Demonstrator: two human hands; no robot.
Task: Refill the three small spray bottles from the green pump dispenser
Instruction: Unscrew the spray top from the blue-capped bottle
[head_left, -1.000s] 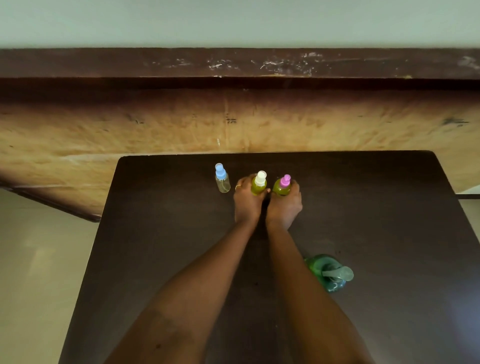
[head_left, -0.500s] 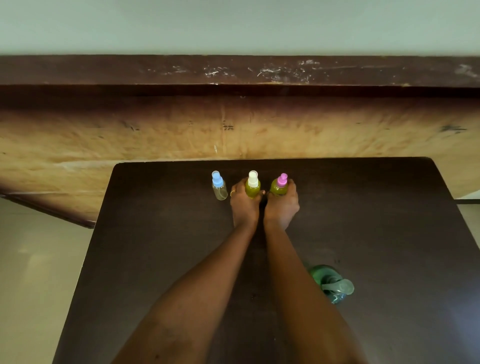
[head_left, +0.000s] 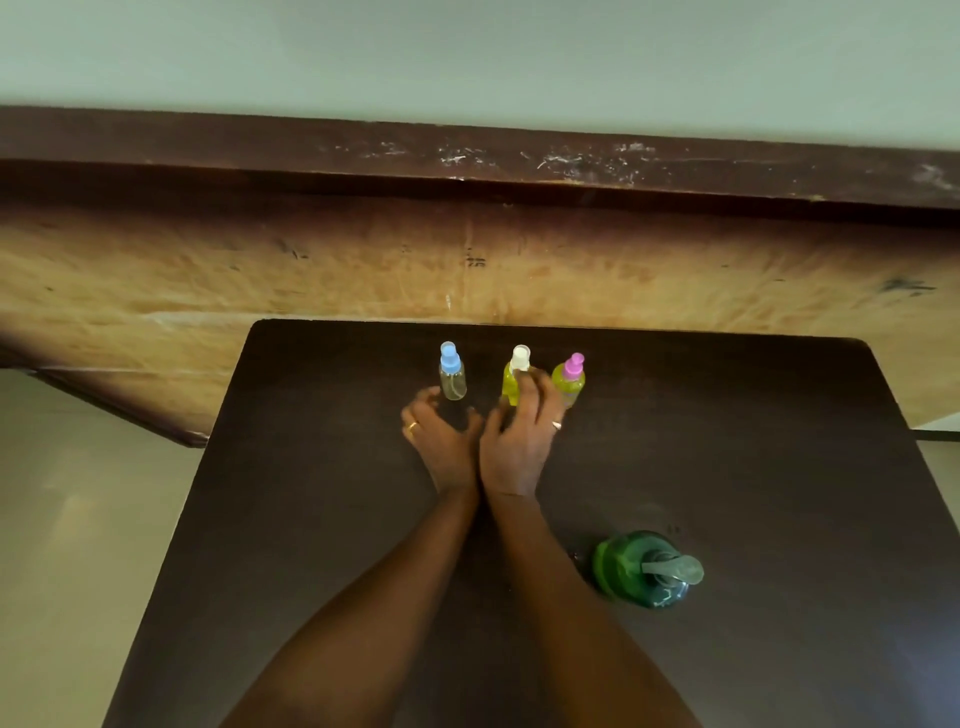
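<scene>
Head view: right fingers (head_left: 530, 387) spread, tips against the white-capped bottle (head_left: 511, 384), not wrapped round it. Left fingers (head_left: 428, 397) loosely curled, holding nothing, just beside the blue-capped bottle (head_left: 453, 376). Right hand (head_left: 517, 447) and left hand (head_left: 441, 441) sit side by side. We judge the bottles light, thin smooth plastic, tippy: pinch low on the body, twist at the cap collar. Blue-capped looks near clear, likely unfilled; white-capped and pink-capped bottle (head_left: 570, 382) show yellow-green liquid. All three stand upright in a row near the far edge of the dark table (head_left: 753, 426). Green pump dispenser (head_left: 631, 569), translucent, heavier we reckon, stands by the right forearm, well apart from the row.
</scene>
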